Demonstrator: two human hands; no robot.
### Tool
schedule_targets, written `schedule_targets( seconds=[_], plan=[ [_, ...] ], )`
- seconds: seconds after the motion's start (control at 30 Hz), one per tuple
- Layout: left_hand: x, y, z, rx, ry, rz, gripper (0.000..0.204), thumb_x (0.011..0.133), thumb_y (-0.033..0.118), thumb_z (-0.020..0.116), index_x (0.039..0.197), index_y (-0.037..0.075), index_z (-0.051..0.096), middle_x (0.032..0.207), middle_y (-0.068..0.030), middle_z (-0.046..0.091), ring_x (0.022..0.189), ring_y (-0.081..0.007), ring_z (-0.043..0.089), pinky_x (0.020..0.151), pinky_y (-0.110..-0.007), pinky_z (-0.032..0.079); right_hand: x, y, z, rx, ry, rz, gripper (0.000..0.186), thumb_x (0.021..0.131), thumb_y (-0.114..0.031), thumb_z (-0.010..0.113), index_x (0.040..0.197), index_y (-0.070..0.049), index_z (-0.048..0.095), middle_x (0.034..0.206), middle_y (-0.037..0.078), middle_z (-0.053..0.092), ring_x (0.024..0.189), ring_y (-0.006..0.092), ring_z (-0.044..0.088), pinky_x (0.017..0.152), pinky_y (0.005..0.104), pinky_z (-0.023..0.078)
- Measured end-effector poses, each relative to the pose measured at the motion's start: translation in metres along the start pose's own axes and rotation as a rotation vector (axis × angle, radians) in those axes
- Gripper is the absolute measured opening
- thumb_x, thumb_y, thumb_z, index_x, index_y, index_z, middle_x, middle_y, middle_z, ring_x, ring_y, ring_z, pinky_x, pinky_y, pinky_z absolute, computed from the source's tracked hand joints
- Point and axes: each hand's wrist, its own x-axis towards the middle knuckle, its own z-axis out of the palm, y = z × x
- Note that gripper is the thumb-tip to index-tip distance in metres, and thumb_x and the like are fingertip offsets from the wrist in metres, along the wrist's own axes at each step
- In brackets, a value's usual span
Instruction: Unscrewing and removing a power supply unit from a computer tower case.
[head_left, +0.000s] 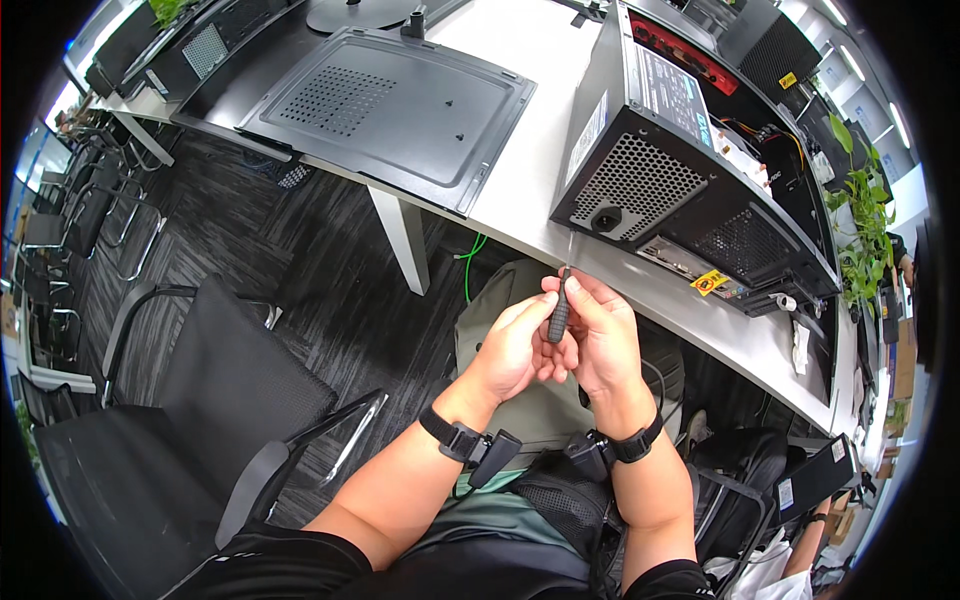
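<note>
Left hand (511, 355) and right hand (610, 350) grip a screwdriver (559, 318); the computer case (745, 240) holds a power supply (668, 95).

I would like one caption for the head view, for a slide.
Left hand and right hand hold a slim black-handled screwdriver near an open black metal computer case.

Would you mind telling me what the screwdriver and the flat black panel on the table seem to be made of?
Screwdriver: textured matte black handle, likely plastic or rubber; thin, silvery shaft, probably steel. Panel: probably painted sheet metal, given its satin sheen, pressed border and punched holes.
</note>
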Motion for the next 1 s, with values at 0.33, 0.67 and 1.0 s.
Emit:
schedule_targets(
  seconds=[0.33,0.67,1.0],
  plan=[
    [0.002,0.005,-0.008,0.047,-0.072,0.085,0.032,0.113,0.031,0.051,0.103,0.003,0.064,0.078,-0.0076,0.067,0.057,-0.0116,0.057,0.051,-0.022,0.044,-0.001,0.0,0.007,0.011,0.014,0.016,0.029,0.105,-0.016,0.069,0.124,0.005,0.068,0.109,0.013,0.077,0.063,0.0116,0.064,0.053,0.0269,0.054],
    [0.002,0.008,-0.008,0.277,-0.029,0.067,0.034,0.11,0.029,0.06,0.096,0.0,0.07,0.077,-0.0087,0.071,0.055,-0.0105,0.062,0.051,-0.02,0.046,0.003,0.004,0.011,0.06,-0.031,0.111,0.032,0.107,-0.025,0.065,0.116,0.006,0.069,0.092,0.01,0.072,0.052,0.015,0.061,0.043,0.0332,0.055],
    [-0.001,0.003,-0.006,0.187,-0.014,0.083,0.042,0.112,0.039,0.056,0.096,0.001,0.069,0.068,-0.0071,0.066,0.05,-0.0119,0.057,0.046,-0.023,0.041,0.005,-0.004,0.025,0.14,0.17,0.153,0.029,0.108,-0.024,0.064,0.113,0.003,0.07,0.081,0.009,0.07,0.051,0.0172,0.06,0.05,0.0305,0.055]
  ],
)
